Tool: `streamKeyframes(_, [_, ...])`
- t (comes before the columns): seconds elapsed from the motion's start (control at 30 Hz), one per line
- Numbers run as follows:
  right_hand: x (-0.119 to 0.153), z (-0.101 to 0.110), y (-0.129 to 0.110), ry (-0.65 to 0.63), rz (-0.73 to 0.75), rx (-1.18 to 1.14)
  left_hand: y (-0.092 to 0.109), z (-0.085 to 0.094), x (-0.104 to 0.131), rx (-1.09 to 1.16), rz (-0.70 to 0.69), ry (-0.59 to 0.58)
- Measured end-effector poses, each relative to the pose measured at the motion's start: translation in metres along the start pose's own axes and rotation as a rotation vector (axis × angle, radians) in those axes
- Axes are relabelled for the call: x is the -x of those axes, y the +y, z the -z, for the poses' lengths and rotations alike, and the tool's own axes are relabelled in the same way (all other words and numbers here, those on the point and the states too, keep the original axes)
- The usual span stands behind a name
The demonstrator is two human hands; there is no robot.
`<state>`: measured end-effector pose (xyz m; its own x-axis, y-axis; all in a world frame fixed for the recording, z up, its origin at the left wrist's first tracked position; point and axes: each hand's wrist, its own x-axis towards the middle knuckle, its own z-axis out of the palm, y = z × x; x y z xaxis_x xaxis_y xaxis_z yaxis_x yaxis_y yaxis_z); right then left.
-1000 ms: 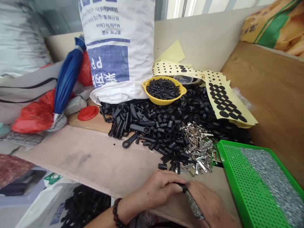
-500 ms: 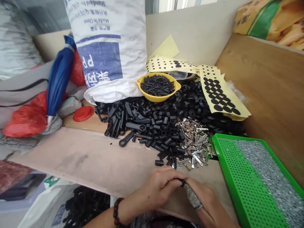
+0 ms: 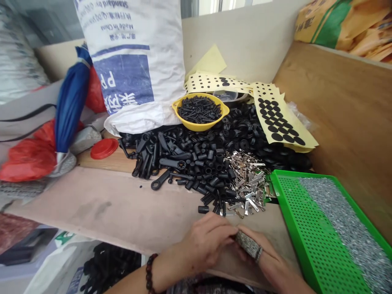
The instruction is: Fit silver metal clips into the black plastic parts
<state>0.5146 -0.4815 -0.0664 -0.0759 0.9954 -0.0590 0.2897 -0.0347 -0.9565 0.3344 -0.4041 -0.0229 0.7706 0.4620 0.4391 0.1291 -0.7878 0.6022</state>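
Observation:
My left hand [image 3: 205,241], with a beaded bracelet [image 3: 150,271] at the wrist, is closed, its fingertips pressed against my right hand [image 3: 265,251] over the table's front edge. My right hand is closed too. A grey speckled wrap [image 3: 249,245] covers its thumb or a finger; I cannot tell which. Whatever sits between the fingertips is hidden. Just beyond the hands lie a short black tube [image 3: 203,209] and a heap of small metal clips [image 3: 249,183]. Black plastic tubes [image 3: 211,175] and black crank handles [image 3: 173,163] are piled farther back.
A green perforated tray [image 3: 309,228] with small metal pieces [image 3: 339,216] stands at right. Behind the piles are a yellow bowl [image 3: 199,125] of black ribbed pieces, sticker sheets [image 3: 269,92] and a white sack [image 3: 165,49]. A red lid [image 3: 104,148] and blue umbrella [image 3: 72,102] lie left.
My hands have drawn closer together, and the left fingers now cover the dark piece that showed between the fingertips. The whole view has shifted slightly.

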Motion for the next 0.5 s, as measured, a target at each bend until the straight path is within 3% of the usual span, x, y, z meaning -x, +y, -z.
streamKeyframes(0.13, [0.010, 0.005, 0.005, 0.111, 0.069, 0.226, 0.003, 0.008, -0.005, 0.131, 0.229, -0.011])
streamKeyframes(0.23, [0.006, 0.007, -0.001, 0.057, 0.207, 0.314, 0.002, 0.012, -0.005, 0.173, 0.338, -0.027])
streamKeyframes(0.33, [0.002, 0.014, -0.009, -0.011, 0.281, 0.396, -0.002, 0.004, -0.001, 0.188, 0.350, -0.051])
streamKeyframes(0.5, [0.003, 0.035, -0.006, 0.086, 0.355, 0.685, -0.006, -0.024, 0.007, -0.024, 0.238, -0.158])
